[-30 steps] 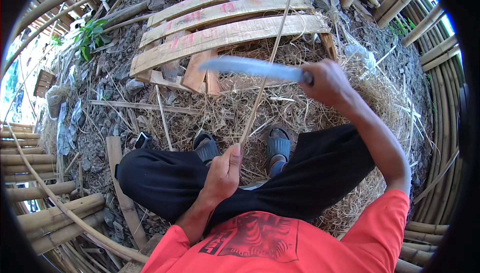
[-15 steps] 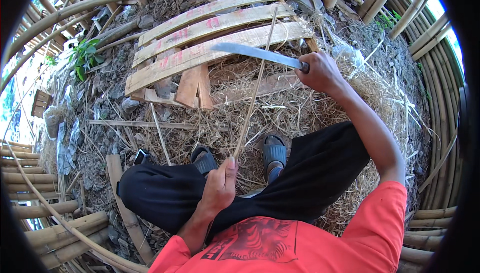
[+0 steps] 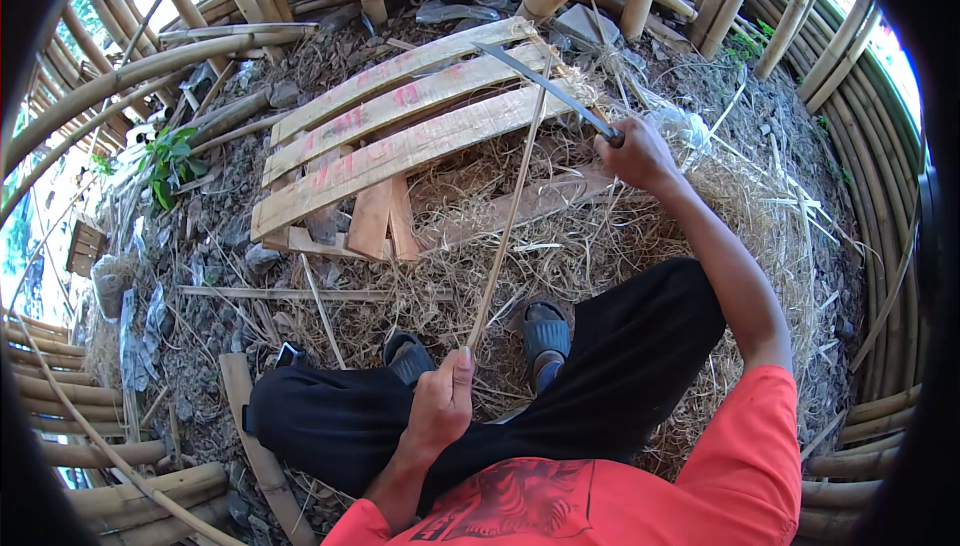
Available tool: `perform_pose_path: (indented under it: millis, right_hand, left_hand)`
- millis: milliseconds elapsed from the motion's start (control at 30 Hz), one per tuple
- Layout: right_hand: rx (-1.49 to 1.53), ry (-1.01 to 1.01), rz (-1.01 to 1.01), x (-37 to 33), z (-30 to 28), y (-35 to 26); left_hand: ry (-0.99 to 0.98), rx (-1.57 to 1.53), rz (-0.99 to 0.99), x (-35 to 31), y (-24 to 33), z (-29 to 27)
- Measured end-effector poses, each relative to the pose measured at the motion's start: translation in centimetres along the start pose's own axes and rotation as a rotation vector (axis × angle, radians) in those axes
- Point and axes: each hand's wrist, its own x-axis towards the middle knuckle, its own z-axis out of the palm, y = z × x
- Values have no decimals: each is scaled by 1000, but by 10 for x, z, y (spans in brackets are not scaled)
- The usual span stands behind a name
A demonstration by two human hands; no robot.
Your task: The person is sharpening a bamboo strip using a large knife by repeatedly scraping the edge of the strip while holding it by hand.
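My left hand [image 3: 440, 401] is closed round the near end of a thin bamboo strip [image 3: 507, 221], thumb lying along it. The strip slants up and away, its far end over the slatted wooden pallet [image 3: 400, 151]. Out to the right, my right hand [image 3: 642, 153] grips the dark handle of a long-bladed knife [image 3: 545, 81]. The blade points up and to the left, crossing the strip near its far end. Whether the edge touches the strip, I cannot tell.
Curly bamboo shavings [image 3: 470, 211] cover the ground round my sandalled feet. Bamboo poles [image 3: 880, 196] wall the right side and the back. A split bamboo piece [image 3: 262, 446] lies beside my left knee. A green plant [image 3: 172, 161] grows at the left.
The knife has turned so its tip points farther up and away, and its blade crosses nearer the strip's far end. My left hand still holds the strip. The whole view has shifted slightly.
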Motion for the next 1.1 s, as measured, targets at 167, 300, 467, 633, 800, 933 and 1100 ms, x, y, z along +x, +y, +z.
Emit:
perform_pose_path:
  millis: [167, 300, 467, 633, 800, 933, 1100]
  right_hand:
    - [-6, -51, 77, -1, -8, 5]
    - [34, 3, 111, 0, -12, 11]
    - [9, 53, 23, -6, -11, 11]
    - [-64, -104, -329, -12, -6, 12]
    - [28, 149, -47, -3, -8, 17]
    - [69, -29, -328, -17, -8, -3]
    - [-10, -175, -837, -40, 4, -48]
  left_hand:
    - [-31, 6, -5, 3, 8, 2]
    - [-51, -3, -18, 0, 9, 2]
    - [-38, 77, -12, 3, 7, 3]
    - [-14, 104, -4, 4, 9, 5]
    - [-45, -57, -35, 3, 2, 3]
    - [-78, -126, -120, 4, -1, 1]
    - [-102, -308, -135, 7, -5, 4]
